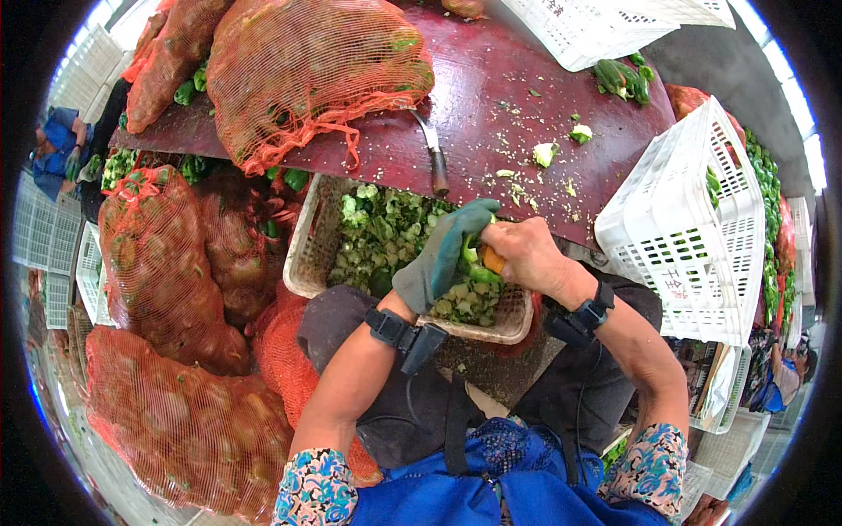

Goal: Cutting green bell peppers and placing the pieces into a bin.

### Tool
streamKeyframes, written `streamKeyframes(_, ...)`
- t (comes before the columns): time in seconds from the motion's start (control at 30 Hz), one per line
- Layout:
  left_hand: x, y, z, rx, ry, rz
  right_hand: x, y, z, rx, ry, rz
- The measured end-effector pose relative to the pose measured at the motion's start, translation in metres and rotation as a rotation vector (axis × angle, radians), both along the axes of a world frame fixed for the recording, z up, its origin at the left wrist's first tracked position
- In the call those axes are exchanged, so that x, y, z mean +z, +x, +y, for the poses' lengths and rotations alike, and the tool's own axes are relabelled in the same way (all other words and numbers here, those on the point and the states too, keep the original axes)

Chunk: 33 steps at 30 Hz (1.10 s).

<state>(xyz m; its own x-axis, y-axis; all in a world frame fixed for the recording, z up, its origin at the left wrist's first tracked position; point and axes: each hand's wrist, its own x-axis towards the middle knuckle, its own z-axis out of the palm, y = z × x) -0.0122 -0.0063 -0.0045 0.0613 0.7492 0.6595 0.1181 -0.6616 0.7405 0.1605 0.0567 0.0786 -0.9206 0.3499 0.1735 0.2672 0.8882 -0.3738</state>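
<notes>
My left hand (442, 253), in a grey-green work glove, holds a green pepper (475, 263) above a crate. My bare right hand (529, 253) meets it from the right, closed around something orange, perhaps a tool handle (492, 259); its working end is hidden at the pepper. Below both hands, the dirty white plastic crate (306, 253) holds pepper cores and green scraps (385, 230). A hooked knife with a dark handle (439, 172) lies on the dark red table beyond the crate.
Red mesh sacks (316, 72) of peppers lie on the table (473, 66) and stack at the left (184, 421). A white perforated crate (684, 230) leans at the right. Pepper scraps (544, 154) and seeds dot the table. Other people are at both far sides.
</notes>
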Motion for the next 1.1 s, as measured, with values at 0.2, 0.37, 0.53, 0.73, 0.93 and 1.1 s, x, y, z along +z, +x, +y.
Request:
streamKeyframes(0.2,-0.022,-0.002,0.007,-0.019,-0.097,0.002,0.005,0.003,0.002,-0.006,0.114,0.009)
streamKeyframes(0.37,-0.017,-0.003,0.005,0.054,0.075,0.097,0.000,-0.001,0.007,0.100,0.202,-0.047)
streamKeyframes(0.53,0.011,-0.003,-0.008,0.028,-0.068,0.166,-0.007,-0.004,0.013,0.194,0.275,-0.115)
streamKeyframes(0.73,0.003,0.002,-0.015,-0.019,-0.129,-0.151,0.000,-0.006,0.004,0.052,0.298,-0.077)
streamKeyframes(0.93,0.046,0.005,-0.014,-0.460,-0.818,-1.149,0.011,0.003,0.003,-0.262,0.170,0.369)
streamKeyframes(1.1,0.047,-0.001,-0.010,-0.189,-0.619,-0.771,-0.001,0.012,0.012,-0.476,0.176,0.327)
